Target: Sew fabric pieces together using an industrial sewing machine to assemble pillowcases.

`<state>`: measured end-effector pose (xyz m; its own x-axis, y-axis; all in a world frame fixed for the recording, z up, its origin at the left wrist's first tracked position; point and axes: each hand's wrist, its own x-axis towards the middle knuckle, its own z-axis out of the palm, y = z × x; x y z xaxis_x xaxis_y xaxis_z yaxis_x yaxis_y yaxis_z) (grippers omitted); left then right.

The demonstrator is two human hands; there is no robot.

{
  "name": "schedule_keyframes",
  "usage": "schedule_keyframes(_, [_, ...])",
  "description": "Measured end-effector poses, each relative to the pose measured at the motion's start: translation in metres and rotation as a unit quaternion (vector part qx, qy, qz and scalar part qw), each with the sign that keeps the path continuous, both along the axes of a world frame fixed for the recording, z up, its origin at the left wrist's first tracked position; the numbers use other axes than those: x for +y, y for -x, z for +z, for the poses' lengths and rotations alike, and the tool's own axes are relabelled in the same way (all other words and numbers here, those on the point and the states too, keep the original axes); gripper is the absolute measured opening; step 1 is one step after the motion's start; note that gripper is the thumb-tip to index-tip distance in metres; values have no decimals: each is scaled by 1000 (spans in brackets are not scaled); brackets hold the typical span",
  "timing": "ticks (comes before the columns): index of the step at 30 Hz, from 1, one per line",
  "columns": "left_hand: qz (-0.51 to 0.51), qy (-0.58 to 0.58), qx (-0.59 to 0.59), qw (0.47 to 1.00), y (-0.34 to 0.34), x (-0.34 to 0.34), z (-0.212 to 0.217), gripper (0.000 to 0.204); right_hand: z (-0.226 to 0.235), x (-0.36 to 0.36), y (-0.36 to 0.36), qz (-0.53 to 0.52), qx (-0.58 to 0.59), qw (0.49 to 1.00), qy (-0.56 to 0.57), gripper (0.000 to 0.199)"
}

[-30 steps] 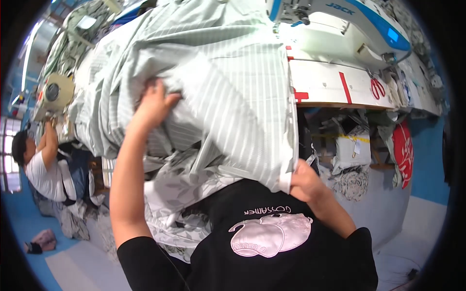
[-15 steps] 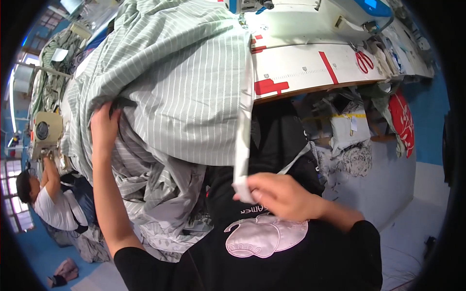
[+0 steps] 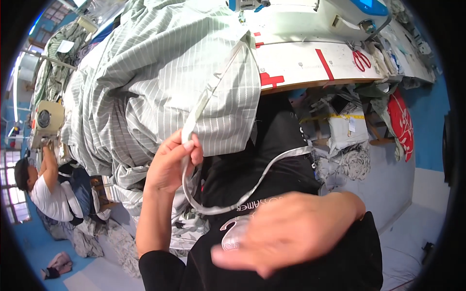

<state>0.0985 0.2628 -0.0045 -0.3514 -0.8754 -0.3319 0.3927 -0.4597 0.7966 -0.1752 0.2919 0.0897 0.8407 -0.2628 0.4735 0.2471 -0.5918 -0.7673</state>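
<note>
A large green sheet with thin white stripes (image 3: 160, 82) lies heaped over the white sewing table (image 3: 310, 63) and hangs off its near edge. My left hand (image 3: 172, 162) pinches the sheet's hem, a narrow folded strip (image 3: 208, 97) that runs up across the cloth. From that hand a loose grey band (image 3: 252, 189) loops down and back up to the right. My right hand (image 3: 286, 233) is blurred and close to the camera, fingers spread, in front of my black shirt, with nothing visibly in it.
A sewing machine (image 3: 349, 14) stands at the back of the table, red-handled scissors (image 3: 360, 59) beside it. Red tape marks (image 3: 269, 77) cross the tabletop. Cloth scraps and bags (image 3: 349, 140) fill the shelf underneath. Another person (image 3: 46, 186) works at the far left.
My left hand has come down from the top of the heap to the hem at its front edge. My right hand let go of the strip and swung toward the camera.
</note>
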Motion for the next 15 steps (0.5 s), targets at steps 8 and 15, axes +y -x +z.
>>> schedule_keyframes(8, [67,41,14,997,-15,27,-12,12,-15,-4,21,11,-59,950,-307,16])
schedule_keyframes(15, [53,54,-81,994,13,37,4,9,-229,-55,-10,-508,-29,778,-368,20])
